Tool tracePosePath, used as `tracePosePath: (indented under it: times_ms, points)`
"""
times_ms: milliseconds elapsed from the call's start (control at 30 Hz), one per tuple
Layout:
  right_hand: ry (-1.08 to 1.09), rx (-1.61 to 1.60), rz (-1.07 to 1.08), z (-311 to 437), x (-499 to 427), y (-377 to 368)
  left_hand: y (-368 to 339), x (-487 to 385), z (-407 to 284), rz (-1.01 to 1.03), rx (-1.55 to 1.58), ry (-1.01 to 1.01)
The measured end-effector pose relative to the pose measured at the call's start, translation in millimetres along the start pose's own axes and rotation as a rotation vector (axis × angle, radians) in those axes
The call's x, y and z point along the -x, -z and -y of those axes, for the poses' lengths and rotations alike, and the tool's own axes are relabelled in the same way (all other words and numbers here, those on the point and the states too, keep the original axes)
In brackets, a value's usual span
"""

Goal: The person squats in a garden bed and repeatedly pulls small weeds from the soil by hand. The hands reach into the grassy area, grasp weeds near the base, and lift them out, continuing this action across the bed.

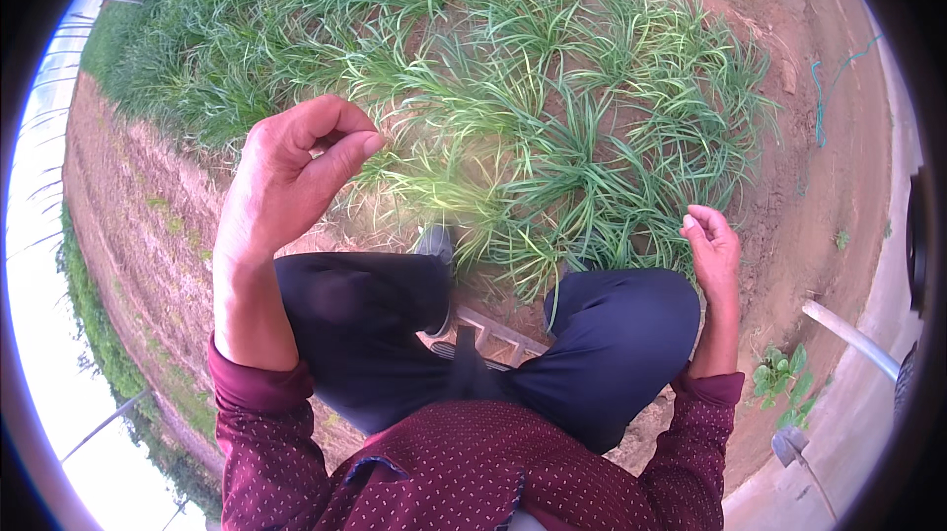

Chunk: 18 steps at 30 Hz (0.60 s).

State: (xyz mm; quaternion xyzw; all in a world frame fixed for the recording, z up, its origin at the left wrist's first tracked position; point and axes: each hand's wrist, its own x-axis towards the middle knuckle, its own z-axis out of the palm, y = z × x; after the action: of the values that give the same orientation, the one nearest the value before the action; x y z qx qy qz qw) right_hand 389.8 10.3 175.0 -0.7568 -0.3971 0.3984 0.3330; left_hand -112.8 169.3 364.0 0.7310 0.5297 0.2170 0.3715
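In the head view my left hand (292, 172) is raised in front of my left knee, its thumb tip pressed to the bent index finger. Nothing shows between those fingertips. My right hand (715, 250) hangs just outside my right knee, fingers curled and thumb against the index finger, with no object visible in it. Before me grows a dense bed of green, strap-leaved plants that look like garlic chives (584, 176). Some paler, yellowish leaves (451, 187) lie between my hands. Leaf tips reach close to my right hand.
I sit low with knees apart; a slatted frame (507, 335) shows between my feet. Bare soil (148, 183) borders the bed. To the right are a teal cord (819, 106), a pale pipe (851, 339), a broad-leaved plant (784, 379) and a shovel (789, 444) by a concrete strip (877, 294).
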Motion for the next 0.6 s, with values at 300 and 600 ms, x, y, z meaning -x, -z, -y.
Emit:
tracePosePath:
  times_ms: [300, 600]
  points:
    - [0.330, 0.238, 0.103, 177.2, 35.3, 18.8, 25.5, 57.5, 156.9, -0.159, 0.331, 0.349]
    - [0.363, 0.630, 0.299, 210.7, 61.1, -18.0, -94.3, 196.6, 336.1, -0.442, 0.639, 1.030]
